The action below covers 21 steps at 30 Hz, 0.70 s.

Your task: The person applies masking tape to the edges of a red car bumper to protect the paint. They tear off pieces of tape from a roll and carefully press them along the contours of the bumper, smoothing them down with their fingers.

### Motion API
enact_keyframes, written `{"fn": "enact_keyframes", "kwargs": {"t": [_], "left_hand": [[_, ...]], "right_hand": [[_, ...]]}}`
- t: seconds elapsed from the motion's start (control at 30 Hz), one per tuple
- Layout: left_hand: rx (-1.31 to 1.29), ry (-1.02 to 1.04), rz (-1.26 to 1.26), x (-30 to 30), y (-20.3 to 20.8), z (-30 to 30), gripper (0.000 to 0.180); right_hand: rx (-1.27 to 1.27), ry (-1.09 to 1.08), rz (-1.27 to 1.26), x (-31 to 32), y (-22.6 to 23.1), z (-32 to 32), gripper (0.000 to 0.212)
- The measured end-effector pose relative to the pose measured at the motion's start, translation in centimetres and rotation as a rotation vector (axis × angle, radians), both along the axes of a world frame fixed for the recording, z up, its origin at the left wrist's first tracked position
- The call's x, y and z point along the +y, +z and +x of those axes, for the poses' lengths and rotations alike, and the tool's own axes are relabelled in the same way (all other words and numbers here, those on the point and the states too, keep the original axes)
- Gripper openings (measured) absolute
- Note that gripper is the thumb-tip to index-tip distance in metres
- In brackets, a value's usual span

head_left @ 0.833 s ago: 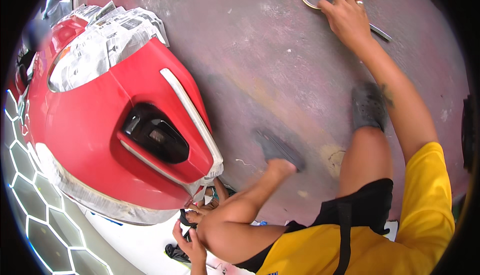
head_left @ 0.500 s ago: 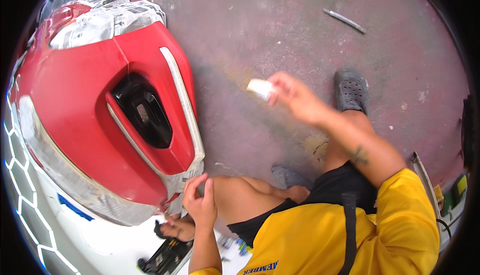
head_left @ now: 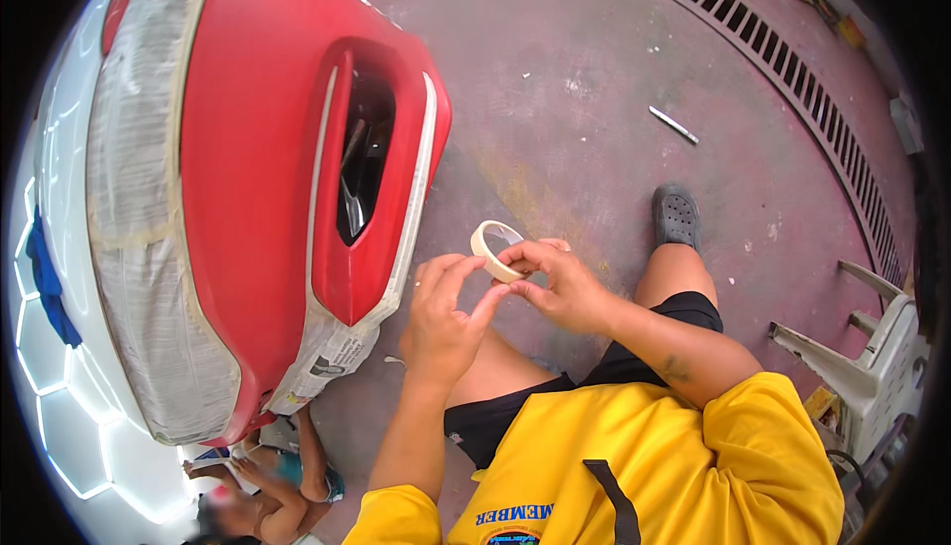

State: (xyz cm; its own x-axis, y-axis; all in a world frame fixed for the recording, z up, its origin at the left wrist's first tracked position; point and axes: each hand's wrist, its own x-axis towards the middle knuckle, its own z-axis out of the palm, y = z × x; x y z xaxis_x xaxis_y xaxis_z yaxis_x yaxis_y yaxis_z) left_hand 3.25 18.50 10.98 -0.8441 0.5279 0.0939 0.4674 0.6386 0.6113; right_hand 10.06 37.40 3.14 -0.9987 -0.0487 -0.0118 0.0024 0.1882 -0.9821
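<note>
- While the right hand [head_left: 565, 282] grips the tape roll [head_left: 482, 254] by its lower right rim, thumb outside and fingertips reaching into the ring, the left hand [head_left: 441, 312] is raised just beside it.
- On the left hand, index finger and thumb curve toward the roll's lower edge with a gap between them; whether they pinch tape there, I cannot tell.
- Cream and ring-shaped, the tape roll is tilted, held up between the hands above the floor [head_left: 594, 79], to the right of the red car body [head_left: 258, 149].
- A black insert [head_left: 367, 159] sits in a recess of the car body, with a pale strip [head_left: 421, 178] along the outer edge beside it.
- Along the body's left side runs a whitish cover [head_left: 139, 168], bordered with tape; newspaper [head_left: 332, 352] wraps the lower corner.
- A thin silvery rod [head_left: 674, 125] lies on the floor, well apart from the hands, beyond the dark shoe [head_left: 677, 216].
- A slotted drain [head_left: 753, 30] curves across the upper right, and a white chair [head_left: 877, 367] stands at the right.
- At the lower left, near the newspaper, a co-worker [head_left: 287, 505] is down low beside the car body.
</note>
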Motion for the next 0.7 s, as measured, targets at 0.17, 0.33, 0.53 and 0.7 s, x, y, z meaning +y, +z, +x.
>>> {"fn": "enact_keyframes", "kwargs": {"t": [0.17,0.33,0.53,0.7], "left_hand": [[-0.23,0.096,0.055,-2.3,-1.1,2.6,0.049],[-0.341,0.158,0.375,-5.2,-5.5,4.7,0.045],[-0.477,0.22,0.441,-4.9,-6.2,5.0,0.039],[-0.451,0.203,0.4,-3.7,-7.4,5.6,0.034]], "right_hand": [[-0.023,-0.019,0.257,-3.9,1.2,2.5,0.039],[-0.064,0.005,0.325,-5.9,1.2,3.4,0.039],[-0.064,-0.007,0.337,-5.8,-0.2,3.9,0.038],[-0.121,0.005,0.218,-4.6,-0.7,4.2,0.039]]}}
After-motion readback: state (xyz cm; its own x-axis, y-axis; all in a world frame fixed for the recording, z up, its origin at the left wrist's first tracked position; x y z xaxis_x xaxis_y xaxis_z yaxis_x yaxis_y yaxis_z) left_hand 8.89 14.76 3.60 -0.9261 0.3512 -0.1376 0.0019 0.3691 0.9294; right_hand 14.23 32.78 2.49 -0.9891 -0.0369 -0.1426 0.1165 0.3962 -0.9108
